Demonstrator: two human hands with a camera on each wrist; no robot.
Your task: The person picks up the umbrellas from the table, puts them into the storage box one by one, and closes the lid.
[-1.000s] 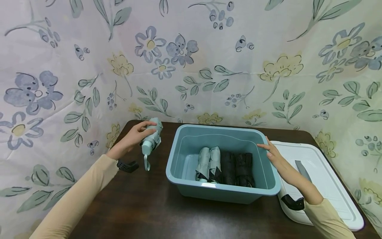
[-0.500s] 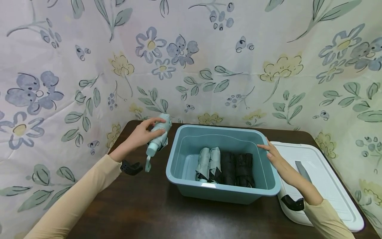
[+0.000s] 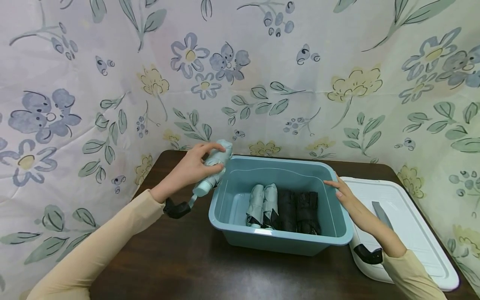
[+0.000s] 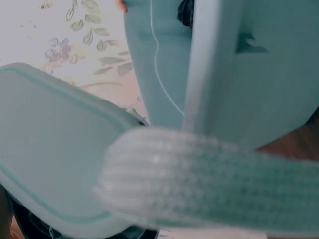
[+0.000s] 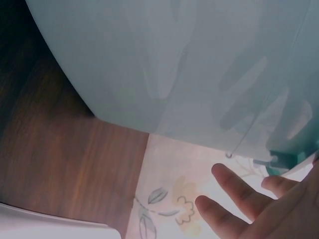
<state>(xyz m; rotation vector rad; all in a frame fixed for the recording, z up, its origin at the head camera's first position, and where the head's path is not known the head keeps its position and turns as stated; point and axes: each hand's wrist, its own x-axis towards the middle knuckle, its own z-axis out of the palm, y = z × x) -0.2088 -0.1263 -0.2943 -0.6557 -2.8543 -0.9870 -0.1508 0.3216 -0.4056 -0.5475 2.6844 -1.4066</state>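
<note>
My left hand (image 3: 193, 168) grips a folded pale green umbrella (image 3: 220, 157), held tilted over the left rim of a blue-green plastic bin (image 3: 277, 236). The umbrella's handle end points down toward me. In the left wrist view, the flat end of the handle (image 4: 50, 149) and its blurred wrist strap (image 4: 199, 179) fill the foreground. Inside the bin lie two pale green folded umbrellas (image 3: 256, 204) and, to their right, two black folded umbrellas (image 3: 286, 210), side by side. My right hand (image 3: 350, 200) rests at the bin's right rim, fingers extended; the right wrist view shows them spread (image 5: 259, 209).
A white lid (image 3: 416, 233) with a grey strip (image 3: 381, 214) lies right of the bin, beneath my right forearm. Dark wooden tabletop (image 3: 168, 258) spreads in front and to the left. A floral cloth (image 3: 240, 62) hangs behind the table.
My left hand has carried the pale green umbrella rightward and slightly up, from beside the bin to its left rim. The right hand and the umbrellas in the bin stay where they were.
</note>
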